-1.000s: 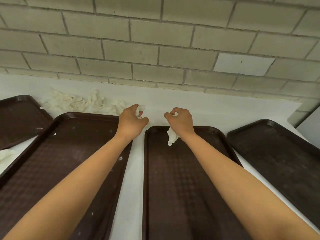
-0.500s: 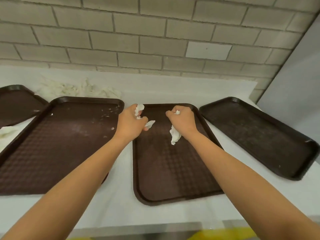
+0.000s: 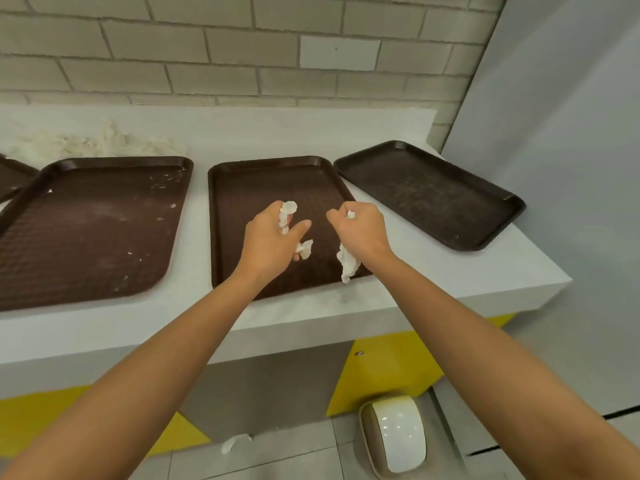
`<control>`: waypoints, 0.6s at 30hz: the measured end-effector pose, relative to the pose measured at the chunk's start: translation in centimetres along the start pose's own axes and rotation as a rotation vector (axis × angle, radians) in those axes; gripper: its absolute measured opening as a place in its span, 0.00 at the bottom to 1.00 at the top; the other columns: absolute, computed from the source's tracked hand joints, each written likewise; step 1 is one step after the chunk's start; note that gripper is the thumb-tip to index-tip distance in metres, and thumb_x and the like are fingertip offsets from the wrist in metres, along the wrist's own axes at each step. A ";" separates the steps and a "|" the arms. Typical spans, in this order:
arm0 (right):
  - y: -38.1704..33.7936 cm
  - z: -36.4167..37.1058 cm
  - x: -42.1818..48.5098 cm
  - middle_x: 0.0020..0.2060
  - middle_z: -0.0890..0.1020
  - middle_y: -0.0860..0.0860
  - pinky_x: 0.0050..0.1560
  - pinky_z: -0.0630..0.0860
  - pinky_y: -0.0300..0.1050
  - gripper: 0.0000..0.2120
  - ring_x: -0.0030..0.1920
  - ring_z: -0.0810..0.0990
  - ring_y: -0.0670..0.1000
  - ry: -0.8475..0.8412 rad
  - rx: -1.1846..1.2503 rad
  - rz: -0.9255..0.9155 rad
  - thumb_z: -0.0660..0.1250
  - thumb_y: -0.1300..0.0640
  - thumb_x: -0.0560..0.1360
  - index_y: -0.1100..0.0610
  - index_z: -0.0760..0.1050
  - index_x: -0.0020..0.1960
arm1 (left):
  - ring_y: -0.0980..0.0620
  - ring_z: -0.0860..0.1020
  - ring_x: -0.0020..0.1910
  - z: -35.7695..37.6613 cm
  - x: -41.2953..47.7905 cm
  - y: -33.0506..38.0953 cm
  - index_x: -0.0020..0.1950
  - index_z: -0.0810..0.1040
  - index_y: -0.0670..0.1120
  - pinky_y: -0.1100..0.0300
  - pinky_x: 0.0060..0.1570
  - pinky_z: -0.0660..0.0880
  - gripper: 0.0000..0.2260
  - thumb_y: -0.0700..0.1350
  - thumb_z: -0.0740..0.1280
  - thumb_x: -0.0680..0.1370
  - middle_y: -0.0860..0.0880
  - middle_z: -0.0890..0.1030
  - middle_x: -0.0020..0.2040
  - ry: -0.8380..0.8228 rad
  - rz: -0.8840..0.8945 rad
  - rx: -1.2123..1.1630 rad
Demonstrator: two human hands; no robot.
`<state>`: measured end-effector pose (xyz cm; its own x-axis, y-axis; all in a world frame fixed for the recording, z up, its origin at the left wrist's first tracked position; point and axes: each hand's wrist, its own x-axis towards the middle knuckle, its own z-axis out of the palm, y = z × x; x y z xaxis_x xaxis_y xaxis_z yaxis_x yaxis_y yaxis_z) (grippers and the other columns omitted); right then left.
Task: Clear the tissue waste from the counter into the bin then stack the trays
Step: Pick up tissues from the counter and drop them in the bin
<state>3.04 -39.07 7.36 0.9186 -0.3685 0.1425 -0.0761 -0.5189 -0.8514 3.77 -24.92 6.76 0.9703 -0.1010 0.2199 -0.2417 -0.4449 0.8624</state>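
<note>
Left hand and right hand each grip crumpled white tissue wads: judged light, soft, compressible; best held bunched within closed fingers.

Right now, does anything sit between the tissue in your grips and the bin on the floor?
No object blocks the way. The left grip and right grip hold tissue above the middle tray; the bin stands on the floor below the counter's front edge. Its white lid looks closed, though.

White bench carrying the middle tray; right tray beside it, left tray and edge tray opposite, tissue pile rear-left.
</note>
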 end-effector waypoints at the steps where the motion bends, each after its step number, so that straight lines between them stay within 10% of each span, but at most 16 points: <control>1: 0.6 -0.9 -0.5 0.24 0.68 0.49 0.32 0.67 0.38 0.18 0.27 0.68 0.45 0.003 0.001 0.005 0.64 0.55 0.74 0.56 0.66 0.27 | 0.51 0.75 0.32 0.8 -0.6 0.3 0.40 0.69 0.46 0.69 0.27 0.72 0.11 0.48 0.68 0.76 0.45 0.76 0.37 -0.015 0.006 0.001; 18: 18.6 -16.4 -10.7 0.27 0.72 0.50 0.37 0.66 0.45 0.15 0.31 0.70 0.48 -0.203 0.015 0.256 0.67 0.53 0.70 0.58 0.71 0.29 | 0.50 0.72 0.34 19.7 -15.4 3.5 0.38 0.68 0.48 0.57 0.37 0.68 0.13 0.54 0.65 0.77 0.53 0.70 0.32 -0.200 -0.096 -0.064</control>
<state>-14.53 -57.43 -1.77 0.9291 -0.3234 -0.1796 -0.3103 -0.4171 -0.8543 -11.80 -42.44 -2.60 0.9702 -0.2381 0.0456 -0.1417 -0.4041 0.9037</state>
